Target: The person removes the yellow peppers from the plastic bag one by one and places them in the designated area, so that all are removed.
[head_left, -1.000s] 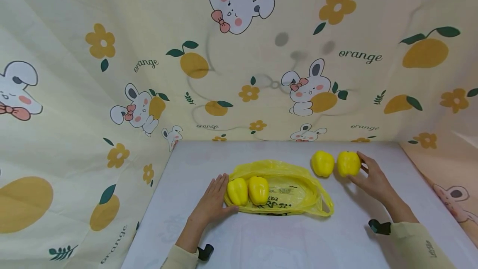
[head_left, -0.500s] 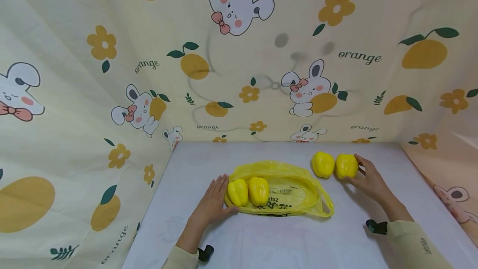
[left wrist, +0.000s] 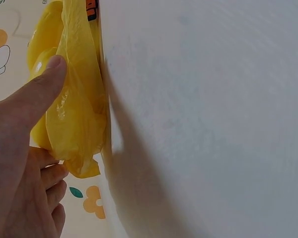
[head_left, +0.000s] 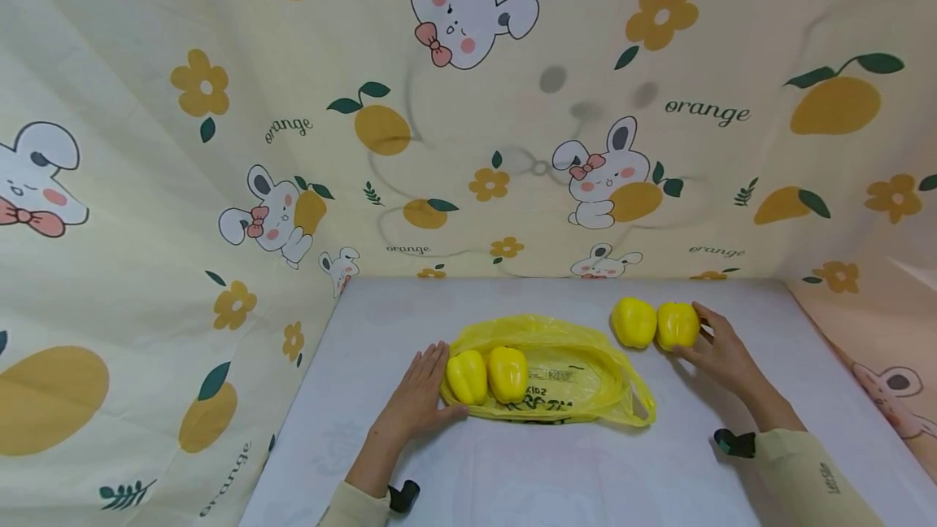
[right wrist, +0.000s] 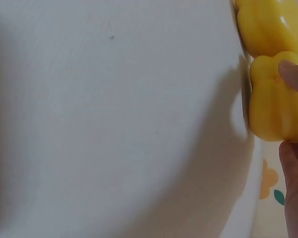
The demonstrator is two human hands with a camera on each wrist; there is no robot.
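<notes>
An open yellow plastic bag (head_left: 571, 387) lies on the table, and two yellow bell peppers (head_left: 467, 377) sit side by side in its left end. My left hand (head_left: 416, 397) rests against that end with fingers extended; in the left wrist view its thumb (left wrist: 48, 82) touches the bag's yellow film (left wrist: 79, 114). At the back right, my right hand (head_left: 721, 356) holds another yellow bell pepper (head_left: 677, 326) between thumb and fingers. Right beside it stands one more bell pepper (head_left: 634, 323). The right wrist view shows the held pepper (right wrist: 275, 109) close against its neighbour (right wrist: 270, 25).
A white-covered table (head_left: 534, 470) carries everything. Behind it and along the sides hangs a cream cloth (head_left: 454, 104) printed with rabbits, oranges and flowers. The bag's handle loop (head_left: 640, 401) points right. Small black devices sit at both wrists.
My right hand has shifted slightly left with its bell pepper, narrowing the gap to the neighbouring pepper. The left hand and the bag have stayed in place.
</notes>
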